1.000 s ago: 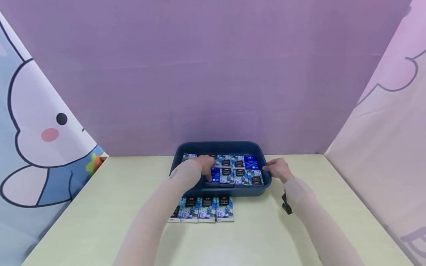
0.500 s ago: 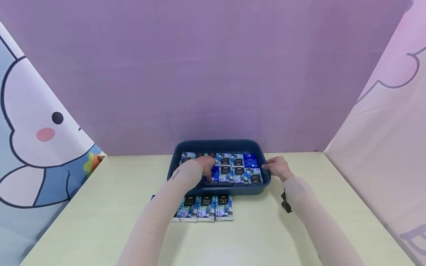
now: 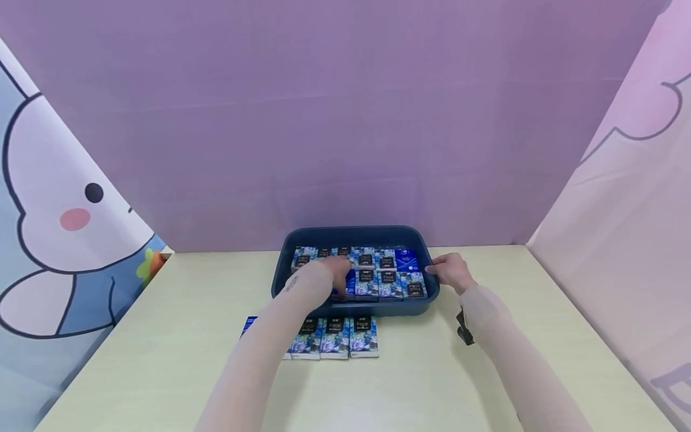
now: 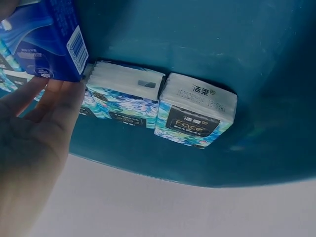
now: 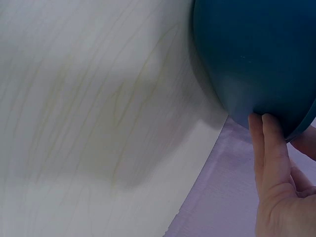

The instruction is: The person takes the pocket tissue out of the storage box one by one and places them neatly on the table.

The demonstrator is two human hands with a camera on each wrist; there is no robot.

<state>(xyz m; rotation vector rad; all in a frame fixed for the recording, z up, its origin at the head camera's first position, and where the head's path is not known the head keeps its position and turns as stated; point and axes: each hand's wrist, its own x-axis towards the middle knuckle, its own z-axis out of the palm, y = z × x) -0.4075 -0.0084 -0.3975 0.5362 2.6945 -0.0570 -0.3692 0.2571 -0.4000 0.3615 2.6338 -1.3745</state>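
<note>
A dark blue plastic basin (image 3: 372,309) stands at the back of the table, with two rows of tissue packs in it. My left hand (image 3: 337,271) reaches inside and pinches a plain blue tissue pack (image 4: 42,42) between fingers and thumb, at the left end of the front row. Beside that pack in the left wrist view are flower-patterned tissue packs (image 4: 196,111) along the basin's far wall. On the right, my right hand (image 3: 452,273) grips the basin's rim, thumb over the edge and fingers against the outer wall (image 5: 247,64).
In front of the basin lies a row of tissue packs (image 3: 335,339) on the pale table (image 3: 410,384); my left forearm hides part of it. Behind the table hangs a purple cloth (image 3: 345,132), with printed cloths at both sides.
My left hand has shifted slightly to the right within the basin. The right hand keeps its place on the rim. The head view has tilted a little.
</note>
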